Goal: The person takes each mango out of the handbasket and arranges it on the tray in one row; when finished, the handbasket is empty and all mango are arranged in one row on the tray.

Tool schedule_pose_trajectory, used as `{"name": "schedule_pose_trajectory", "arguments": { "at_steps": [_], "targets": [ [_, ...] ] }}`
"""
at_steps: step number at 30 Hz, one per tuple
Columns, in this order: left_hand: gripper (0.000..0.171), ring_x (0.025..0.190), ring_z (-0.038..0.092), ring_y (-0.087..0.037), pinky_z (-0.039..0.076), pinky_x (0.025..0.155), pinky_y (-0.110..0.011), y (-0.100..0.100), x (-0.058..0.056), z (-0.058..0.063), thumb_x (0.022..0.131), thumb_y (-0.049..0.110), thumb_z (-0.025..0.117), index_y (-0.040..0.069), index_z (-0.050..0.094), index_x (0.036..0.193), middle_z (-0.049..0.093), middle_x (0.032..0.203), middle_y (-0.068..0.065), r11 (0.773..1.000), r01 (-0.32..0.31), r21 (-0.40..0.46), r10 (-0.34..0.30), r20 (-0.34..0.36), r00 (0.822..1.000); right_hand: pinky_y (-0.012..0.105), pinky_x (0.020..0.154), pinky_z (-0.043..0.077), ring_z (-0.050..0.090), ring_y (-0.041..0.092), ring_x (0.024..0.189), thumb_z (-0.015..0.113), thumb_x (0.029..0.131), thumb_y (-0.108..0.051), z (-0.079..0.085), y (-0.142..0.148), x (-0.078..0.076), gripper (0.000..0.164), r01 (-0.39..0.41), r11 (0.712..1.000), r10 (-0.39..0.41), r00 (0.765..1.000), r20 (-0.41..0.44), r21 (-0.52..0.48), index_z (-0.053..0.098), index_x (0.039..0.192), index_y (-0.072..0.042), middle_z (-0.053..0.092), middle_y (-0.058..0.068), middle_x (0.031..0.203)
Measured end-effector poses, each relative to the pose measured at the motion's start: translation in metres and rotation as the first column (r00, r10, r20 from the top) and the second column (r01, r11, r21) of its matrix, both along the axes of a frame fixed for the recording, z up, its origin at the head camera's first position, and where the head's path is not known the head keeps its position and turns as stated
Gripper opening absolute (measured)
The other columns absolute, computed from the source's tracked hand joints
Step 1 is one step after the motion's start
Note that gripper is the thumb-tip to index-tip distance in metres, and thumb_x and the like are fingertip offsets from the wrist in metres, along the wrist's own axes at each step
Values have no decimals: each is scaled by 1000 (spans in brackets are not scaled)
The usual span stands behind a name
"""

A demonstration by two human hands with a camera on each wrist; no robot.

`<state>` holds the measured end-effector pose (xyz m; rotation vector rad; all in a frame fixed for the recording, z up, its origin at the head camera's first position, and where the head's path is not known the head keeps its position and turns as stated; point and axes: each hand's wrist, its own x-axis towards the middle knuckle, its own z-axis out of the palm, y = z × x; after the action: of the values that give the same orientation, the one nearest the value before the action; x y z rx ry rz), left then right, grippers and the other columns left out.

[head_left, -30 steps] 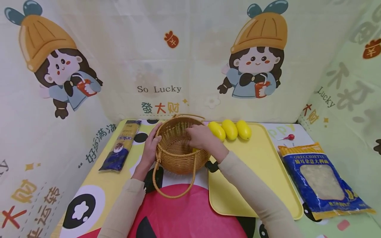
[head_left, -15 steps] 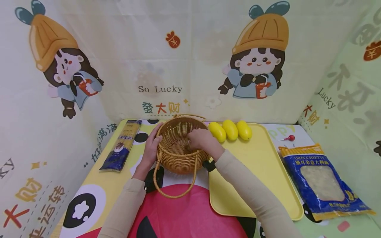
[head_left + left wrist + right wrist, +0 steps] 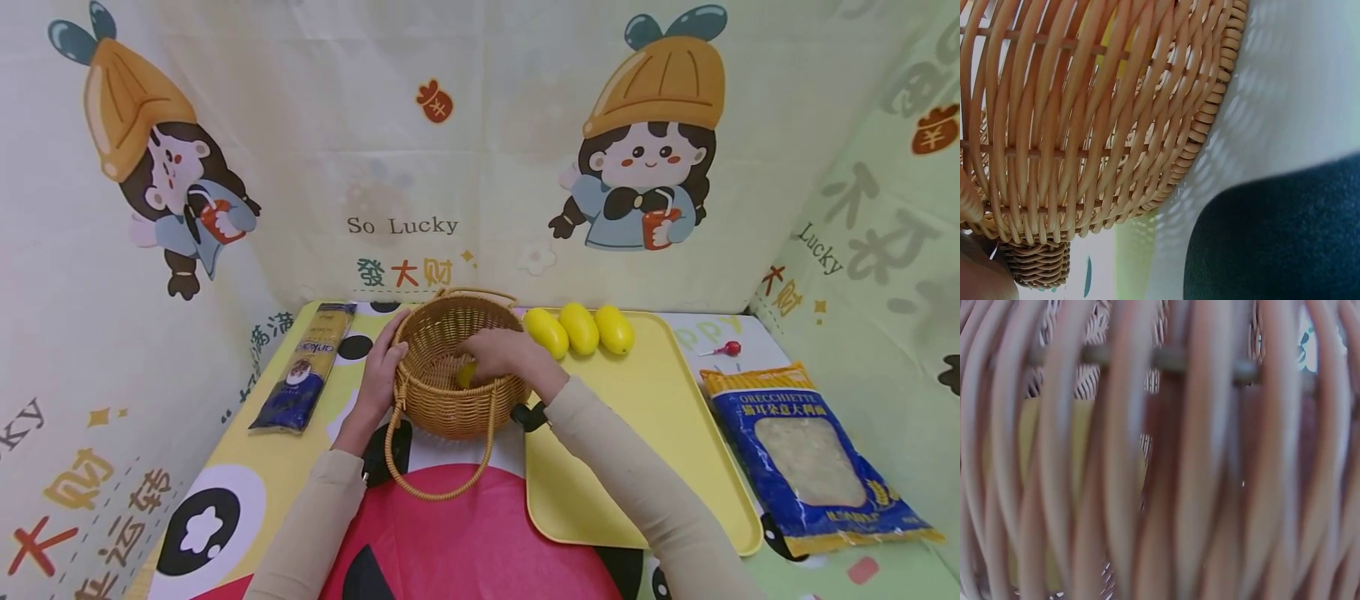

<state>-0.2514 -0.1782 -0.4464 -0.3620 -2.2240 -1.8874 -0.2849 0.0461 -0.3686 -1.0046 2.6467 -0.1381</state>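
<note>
A brown wicker basket (image 3: 450, 408) stands in the middle of the table, its front handle hanging down. My left hand (image 3: 378, 375) holds its left rim, thumb at the inside edge. Reaching in over the right side, my right hand (image 3: 495, 354) grips a yellow lemon (image 3: 466, 375) near the basket floor, and the fingers partly hide the fruit. In the right wrist view the lemon (image 3: 1054, 444) shows as yellow patches behind the weave. Three more lemons (image 3: 578, 328) lie in a row at the back of the yellow tray (image 3: 637, 433).
A blue-and-gold pasta packet (image 3: 303, 371) lies left of the basket. To the tray's right is a large blue orecchiette bag (image 3: 810, 450), with a red lollipop (image 3: 731, 347) behind it. Printed cloth walls (image 3: 510, 150) stand around the table.
Inside the basket, my right hand has shifted slightly left, and a lemon now shows below its fingers. My left hand keeps its hold on the rim; the basket has stayed put.
</note>
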Motion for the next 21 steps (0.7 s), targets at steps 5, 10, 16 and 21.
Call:
{"name": "schedule_pose_trajectory", "arguments": {
  "at_steps": [5,10,16,21],
  "targets": [
    [51,148,34,-24,30,118,-52,1,-1,-5,104,21,37,37,37,152,33,161,4,1000,-13,-6,12,-23,1000,43,103,48,59,20,122,73,86,-29,1,0,-1,58,-27,999,28,999,37,-28,57,142,-24,64,2,133],
    [52,146,35,-26,31,117,-55,0,-1,-5,103,21,38,37,38,152,35,160,3,1000,-24,-15,23,-44,999,44,99,49,60,19,117,72,87,-31,1,-1,-2,56,-43,999,44,998,46,-17,57,141,-24,66,3,127],
    [53,146,35,-26,30,118,-55,0,-2,-6,102,19,37,35,37,153,35,160,2,1000,-26,-6,26,-47,999,44,102,47,59,20,120,69,88,-29,2,-2,-2,57,-25,999,24,998,59,21,55,143,-26,64,2,132],
    [52,147,34,-23,30,118,-53,0,-1,-6,103,20,37,34,37,153,34,160,4,1000,-15,-1,15,-33,999,47,106,43,53,23,131,64,89,-28,2,-1,1,57,28,995,-32,999,41,95,53,145,-29,57,-1,144]
  ]
}}
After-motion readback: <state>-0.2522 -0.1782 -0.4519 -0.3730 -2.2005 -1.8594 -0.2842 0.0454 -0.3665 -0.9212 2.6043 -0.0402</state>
